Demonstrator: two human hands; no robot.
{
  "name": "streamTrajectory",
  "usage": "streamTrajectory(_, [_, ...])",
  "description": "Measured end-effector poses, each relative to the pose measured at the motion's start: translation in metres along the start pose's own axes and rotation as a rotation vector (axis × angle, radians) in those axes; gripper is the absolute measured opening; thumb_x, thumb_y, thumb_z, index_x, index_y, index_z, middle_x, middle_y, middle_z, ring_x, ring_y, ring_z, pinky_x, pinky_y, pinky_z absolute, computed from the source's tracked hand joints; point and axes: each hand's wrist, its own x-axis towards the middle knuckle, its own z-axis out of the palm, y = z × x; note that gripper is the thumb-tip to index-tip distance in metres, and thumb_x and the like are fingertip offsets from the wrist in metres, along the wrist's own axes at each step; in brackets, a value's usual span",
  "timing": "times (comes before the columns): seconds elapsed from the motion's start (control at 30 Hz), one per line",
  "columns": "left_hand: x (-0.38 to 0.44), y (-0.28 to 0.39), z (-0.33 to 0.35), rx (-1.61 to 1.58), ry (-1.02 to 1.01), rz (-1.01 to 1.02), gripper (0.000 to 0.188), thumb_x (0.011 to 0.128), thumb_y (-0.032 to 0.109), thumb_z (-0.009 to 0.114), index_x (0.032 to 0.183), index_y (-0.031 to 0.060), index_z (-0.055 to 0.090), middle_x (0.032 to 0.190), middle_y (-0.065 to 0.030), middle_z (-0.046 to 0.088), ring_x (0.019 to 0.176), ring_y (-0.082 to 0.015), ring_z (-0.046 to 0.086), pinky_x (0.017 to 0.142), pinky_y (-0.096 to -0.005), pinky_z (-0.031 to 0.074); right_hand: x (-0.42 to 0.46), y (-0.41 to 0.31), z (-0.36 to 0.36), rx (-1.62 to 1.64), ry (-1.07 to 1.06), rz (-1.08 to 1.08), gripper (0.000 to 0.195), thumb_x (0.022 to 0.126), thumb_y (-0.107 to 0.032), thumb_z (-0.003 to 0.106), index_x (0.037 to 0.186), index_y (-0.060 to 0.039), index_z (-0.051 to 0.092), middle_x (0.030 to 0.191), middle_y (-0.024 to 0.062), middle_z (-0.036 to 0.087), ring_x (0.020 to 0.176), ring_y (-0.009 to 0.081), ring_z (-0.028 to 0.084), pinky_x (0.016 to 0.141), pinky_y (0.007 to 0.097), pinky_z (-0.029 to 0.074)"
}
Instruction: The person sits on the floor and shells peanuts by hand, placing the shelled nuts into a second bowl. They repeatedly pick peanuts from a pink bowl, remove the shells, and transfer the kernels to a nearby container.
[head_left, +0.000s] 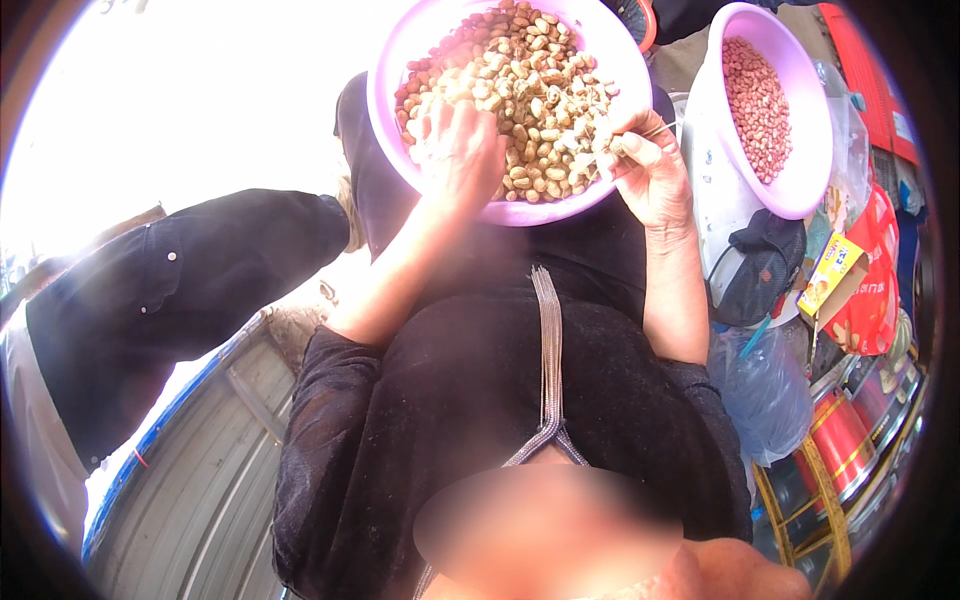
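A pink-purple plastic basin (510, 216) rests on my lap, with many unshelled peanuts (551, 105) inside. Thin dry stems are mixed among the pods. My left hand (461, 146) reaches down onto the peanuts at the basin's near left side. Its fingertips are washed out by glare, so whether it grips any pods is unclear. Over the right rim, my right hand (651, 169) pinches a peanut pod (616, 145) between thumb and fingers. A thin stem pokes out beside the fingers of that hand.
At right, a second basin (814, 161) holds shelled reddish peanuts (757, 112). Below it are a black mesh bag (761, 270), a yellow box (829, 274), a red bag (870, 292) and a clear plastic bag (765, 397). Another person's dark-clothed limb (195, 262) extends in from the left.
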Motion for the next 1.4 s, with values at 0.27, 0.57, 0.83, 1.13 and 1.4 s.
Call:
streamTrajectory(0.27, [0.006,0.005,0.0,-0.021,0.008,0.028,0.006,0.068,0.009,0.062,0.072,0.005,0.064,0.088,-0.0123,0.058,0.105,-0.0314,0.052,0.094,-0.0488,0.038,0.002,0.004,0.002,0.034,0.015,0.039,0.022,0.088,-0.005,0.057,0.109,0.0,0.058,0.097,0.0113,0.063,0.08,0.0154,0.061,0.072,0.0268,0.051])
streamTrajectory(0.57, [0.009,-0.003,0.001,0.014,-0.084,-0.054,0.009,0.071,0.009,0.063,0.08,0.0063,0.063,0.1,-0.0139,0.058,0.106,-0.0337,0.051,0.094,-0.0469,0.036,0.008,0.015,0.001,0.186,0.076,0.172,0.025,0.091,-0.015,0.054,0.107,0.0026,0.059,0.095,0.0129,0.061,0.076,0.0172,0.055,0.065,0.0282,0.045])
streamTrajectory(0.83, [0.011,0.0,-0.023,-0.446,0.032,-0.172,0.008,0.078,0.004,0.064,0.085,0.0066,0.06,0.096,-0.0119,0.06,0.098,-0.0322,0.055,0.086,-0.045,0.041,0.015,0.047,0.009,0.399,0.0,0.274,0.026,0.098,-0.034,0.053,0.084,-0.0113,0.054,0.073,-0.001,0.046,0.065,0.0114,0.045,0.059,0.0247,0.04])
streamTrajectory(1.13, [-0.003,0.065,-0.056,-0.814,0.072,0.23,0.03,0.064,-0.002,0.069,0.092,0.0086,0.067,0.093,-0.0055,0.066,0.093,-0.0269,0.06,0.08,-0.0395,0.047,-0.01,0.059,0.036,-0.432,-0.192,0.054,0.044,0.086,-0.016,0.058,0.125,0.0021,0.052,0.122,0.0117,0.058,0.111,0.02,0.059,0.096,0.0335,0.047])
streamTrajectory(1.4, [-0.002,0.0,-0.064,-0.614,0.169,-0.161,0.025,0.071,-0.003,0.065,0.091,0.0093,0.072,0.086,-0.009,0.068,0.083,-0.0246,0.065,0.073,-0.0366,0.051,-0.013,0.049,0.02,0.56,0.102,0.463,0.026,0.103,-0.029,0.046,0.094,-0.0061,0.055,0.074,0.0036,0.051,0.053,0.0063,0.043,0.037,0.016,0.034])
